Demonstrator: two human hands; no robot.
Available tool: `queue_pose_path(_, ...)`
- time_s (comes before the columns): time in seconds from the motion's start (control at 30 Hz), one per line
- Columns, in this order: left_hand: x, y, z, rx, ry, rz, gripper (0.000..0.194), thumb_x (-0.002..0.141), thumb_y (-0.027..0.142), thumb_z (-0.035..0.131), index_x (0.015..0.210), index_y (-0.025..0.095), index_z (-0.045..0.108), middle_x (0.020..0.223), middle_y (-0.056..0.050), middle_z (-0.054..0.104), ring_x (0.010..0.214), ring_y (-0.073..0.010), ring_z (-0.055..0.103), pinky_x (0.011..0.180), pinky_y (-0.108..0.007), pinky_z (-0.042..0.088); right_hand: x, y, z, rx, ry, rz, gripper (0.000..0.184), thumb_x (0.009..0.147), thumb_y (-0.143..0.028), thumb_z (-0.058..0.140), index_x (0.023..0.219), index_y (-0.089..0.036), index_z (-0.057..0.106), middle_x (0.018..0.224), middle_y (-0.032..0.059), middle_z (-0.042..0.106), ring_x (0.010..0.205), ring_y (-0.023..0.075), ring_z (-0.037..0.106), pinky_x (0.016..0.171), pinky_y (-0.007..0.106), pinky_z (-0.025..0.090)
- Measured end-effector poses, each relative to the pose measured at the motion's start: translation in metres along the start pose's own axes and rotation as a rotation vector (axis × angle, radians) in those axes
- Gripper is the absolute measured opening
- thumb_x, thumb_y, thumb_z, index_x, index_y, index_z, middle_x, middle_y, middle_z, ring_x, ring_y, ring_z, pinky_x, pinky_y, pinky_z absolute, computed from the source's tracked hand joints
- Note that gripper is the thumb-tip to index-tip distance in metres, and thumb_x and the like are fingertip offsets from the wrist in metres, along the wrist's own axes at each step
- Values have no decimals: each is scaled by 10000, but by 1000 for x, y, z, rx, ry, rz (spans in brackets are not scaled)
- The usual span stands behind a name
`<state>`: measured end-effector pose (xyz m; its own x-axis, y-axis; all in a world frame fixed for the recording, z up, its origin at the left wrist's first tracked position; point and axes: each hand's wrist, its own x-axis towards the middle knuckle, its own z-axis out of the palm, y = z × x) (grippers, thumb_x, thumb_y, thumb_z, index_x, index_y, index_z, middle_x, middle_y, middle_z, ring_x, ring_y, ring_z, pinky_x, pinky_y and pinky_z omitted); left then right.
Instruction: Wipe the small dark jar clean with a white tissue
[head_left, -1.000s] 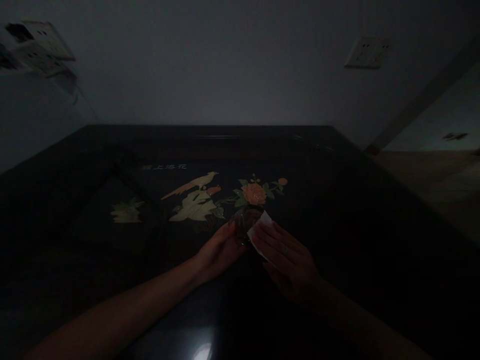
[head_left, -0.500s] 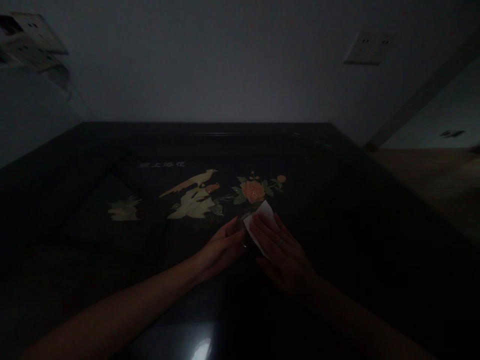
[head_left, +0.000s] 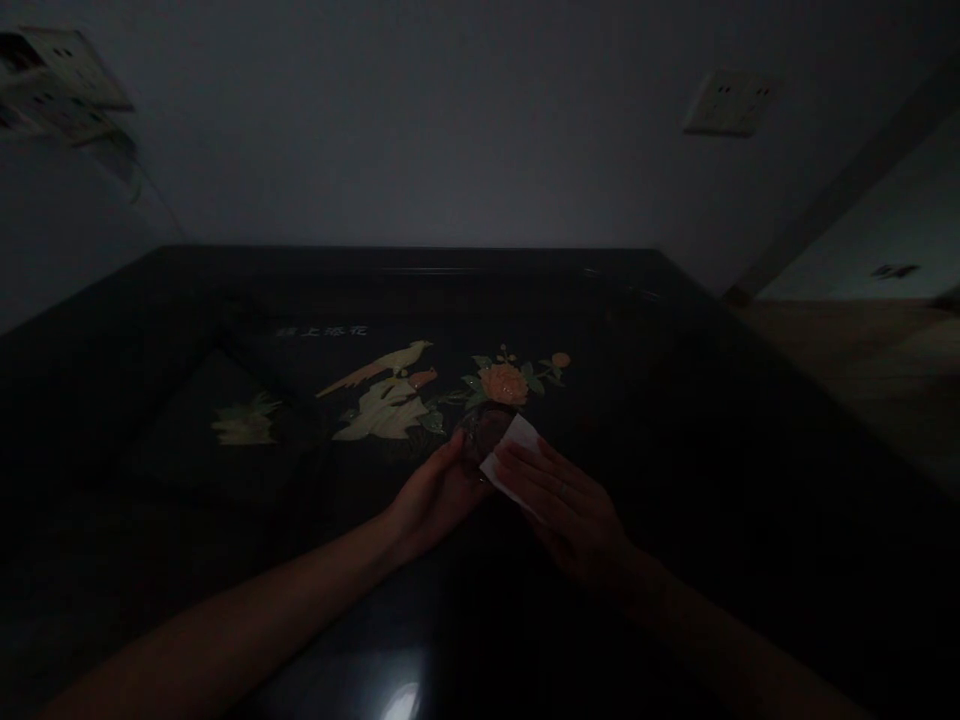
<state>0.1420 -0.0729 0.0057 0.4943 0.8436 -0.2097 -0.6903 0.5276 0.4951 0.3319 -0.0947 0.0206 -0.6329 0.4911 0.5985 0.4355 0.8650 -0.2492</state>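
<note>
My left hand (head_left: 436, 495) is closed around the edge of a small round see-through object (head_left: 486, 430), dark and shiny like glass; the dim light hides its exact kind. A folded white tissue (head_left: 519, 434) lies under the fingers of my right hand (head_left: 574, 505), which presses it against the object's right side. A ring shows on one right finger. Both hands are held over the dark glossy tabletop (head_left: 480, 640), just in front of its inlaid orange flower (head_left: 504, 383).
Left of the flower, the tabletop bears inlaid pale birds on a rock (head_left: 386, 405) and white lettering (head_left: 322, 331). A wall (head_left: 420, 130) rises behind, with a socket plate (head_left: 727, 102) at right and more sockets (head_left: 67, 85) at left. Light reflects near the front.
The tissue and my right hand have shifted slightly down and left. More of the round object now shows above and left of the tissue. My left hand still grips it.
</note>
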Motion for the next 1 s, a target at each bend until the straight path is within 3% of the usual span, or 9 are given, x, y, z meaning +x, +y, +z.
queue_pose_path(0.27,-1,2,-1,-19,-31,-37,363,837,357,592,1123,137,627,1125,-101,668,1081,-221,582,1011,-374,362,2,8,-4,-91,101,70,561,889,-46,437,1425,-161,321,1287,131,593,1266,201,487,1061,465,414)
queue_pose_path(0.57,-5,-2,-3,109,-161,-89,364,843,290,596,1183,158,599,1198,-110,631,1090,-231,570,971,-374,383,0,9,1,-69,65,124,562,917,-57,383,1451,-178,262,1390,116,495,1342,203,382,1094,472,373)
queue_pose_path(1.0,-6,-5,1,97,-72,-51,273,815,315,640,1042,164,666,1057,-72,680,977,-197,592,886,-338,431,4,-4,-4,-20,-74,8,525,949,-192,354,1454,-111,232,1436,135,431,1387,210,286,1117,464,322)
